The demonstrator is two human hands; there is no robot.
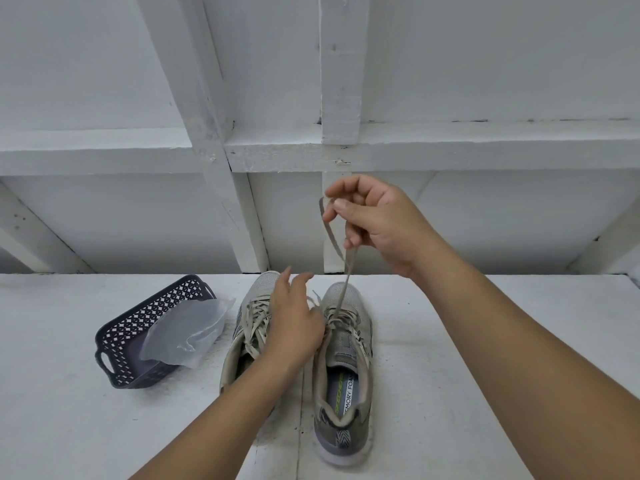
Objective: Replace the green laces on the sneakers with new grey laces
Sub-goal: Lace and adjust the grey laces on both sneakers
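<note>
Head view: 2 grey mesh-knit sneakers sit side by side, toes away from the camera, on a white painted counter (485, 341) with a rough, scuffed surface. Right sneaker (344, 368) is fully seen: woven textured upper, padded collar, printed insole with green and white lettering, pale thick sole. Left sneaker (247, 327) is partly covered by the left forearm; its flat pale laces criss-cross over the tongue.

Right hand (377, 223) is raised above the shoes, thumb and fingertips pinching a flat, ribbon-like greyish-tan lace (341, 271), other fingers curled. The lace loops over at the top near the fingertips and runs taut, straight down to the eyelets of the right sneaker.

Left hand (294, 317) is low between the 2 shoes, at the lacing of the right sneaker; fingers loosely spread forward, slightly blurred; cannot tell whether it pinches any lace.

Left of the shoes, just beside the left sneaker: a dark navy plastic basket (121, 341), rectangular, rounded corners, perforated lattice walls, slot handle, sitting at an angle. A crumpled clear plastic bag (187, 330) lies in it and spills over its rim toward the left sneaker.

Behind the counter: white painted wooden wall (104, 81) with beams and diagonal braces, paint chipped at the joints
</note>
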